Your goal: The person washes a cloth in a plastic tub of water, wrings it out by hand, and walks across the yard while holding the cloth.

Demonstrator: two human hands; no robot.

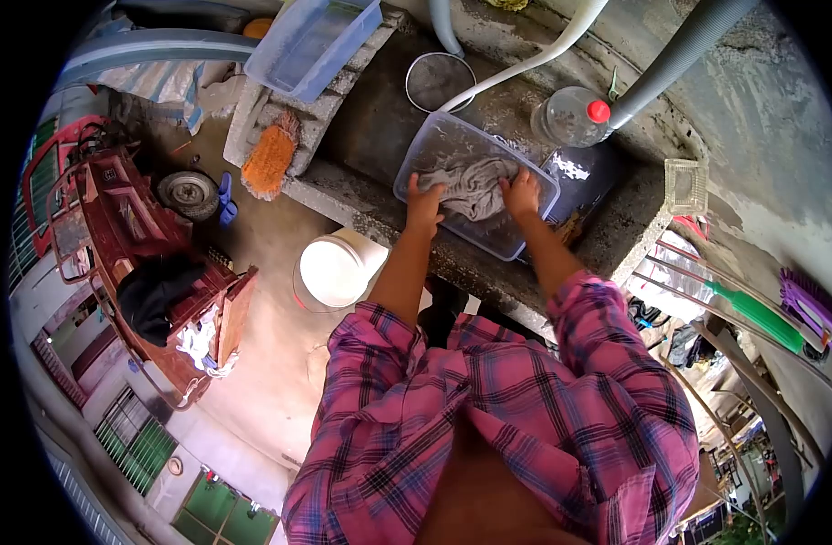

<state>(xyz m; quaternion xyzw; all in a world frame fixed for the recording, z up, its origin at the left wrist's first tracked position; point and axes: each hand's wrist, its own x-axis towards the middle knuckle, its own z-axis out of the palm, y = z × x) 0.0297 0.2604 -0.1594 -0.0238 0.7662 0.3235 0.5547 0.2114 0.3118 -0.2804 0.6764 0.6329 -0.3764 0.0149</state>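
Observation:
A wet, crumpled grey cloth [476, 187] lies bunched in a clear plastic tub [530, 238], which rests in the stone sink. At the cloth's left edge is my left hand [425, 203], its fingers partly spread and its fingertips gripping the fabric. My right hand [522, 193] grips the opposite edge, the fingers curled onto it. Folds of the cloth hide some fingertips. Behind the tub, a white hose [525, 65] runs down into the sink. A large clear bottle [566, 116] with a red cap stands to the right of that hose.
A round strainer [439, 82] lies at the sink's back. On the left ledge sit a blue plastic bin [311, 45] and an orange brush [270, 162]. A white bucket [332, 272] stands on the floor. A small basket [685, 187] hangs at the right corner, near a green-handled brush [753, 314].

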